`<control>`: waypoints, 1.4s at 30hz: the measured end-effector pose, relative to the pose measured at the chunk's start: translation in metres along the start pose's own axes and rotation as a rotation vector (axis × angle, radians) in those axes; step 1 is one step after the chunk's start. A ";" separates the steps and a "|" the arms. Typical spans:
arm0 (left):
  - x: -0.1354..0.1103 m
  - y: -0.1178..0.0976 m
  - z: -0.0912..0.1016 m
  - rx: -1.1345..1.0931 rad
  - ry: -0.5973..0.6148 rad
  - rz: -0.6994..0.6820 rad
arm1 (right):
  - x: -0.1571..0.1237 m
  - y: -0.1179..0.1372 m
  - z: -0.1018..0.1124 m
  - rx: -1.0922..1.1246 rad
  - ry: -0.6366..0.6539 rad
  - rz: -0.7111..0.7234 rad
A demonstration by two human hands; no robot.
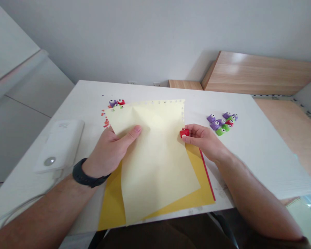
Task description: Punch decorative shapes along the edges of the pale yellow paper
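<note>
My left hand [111, 150] grips the left side of a pale yellow paper sheet [155, 155], thumb on top, lifting it off the table. The sheet's top and upper right edges carry rows of punched holes. My right hand [204, 140] pinches a small red paper punch [185, 133] against the sheet's right edge. Under the pale sheet lie a darker yellow sheet [197, 193] and a red sheet [206, 173], of which only a thin strip shows.
A cluster of purple, green and red punches [223, 121] sits right of the sheet. Two more punches [116, 102] and coloured paper bits [105, 119] lie at the upper left. A white device [59, 145] with a cable rests on the white table [261, 148] at the left.
</note>
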State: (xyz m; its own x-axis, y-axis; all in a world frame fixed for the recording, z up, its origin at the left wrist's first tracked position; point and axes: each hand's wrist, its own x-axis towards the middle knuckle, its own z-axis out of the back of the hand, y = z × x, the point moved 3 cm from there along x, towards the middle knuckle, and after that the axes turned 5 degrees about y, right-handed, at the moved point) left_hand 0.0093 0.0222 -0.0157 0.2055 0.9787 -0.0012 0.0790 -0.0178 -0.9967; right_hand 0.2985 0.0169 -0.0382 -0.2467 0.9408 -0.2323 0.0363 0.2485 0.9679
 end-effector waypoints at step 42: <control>-0.002 -0.005 -0.002 -0.007 -0.015 0.040 | -0.001 -0.001 -0.001 0.004 -0.009 -0.024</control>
State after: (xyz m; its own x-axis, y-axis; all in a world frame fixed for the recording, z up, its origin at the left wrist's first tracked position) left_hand 0.0104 0.0196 -0.0107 0.1936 0.9802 -0.0421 0.0783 -0.0582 -0.9952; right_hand 0.2981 0.0153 -0.0388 -0.2384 0.9367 -0.2563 0.0341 0.2718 0.9617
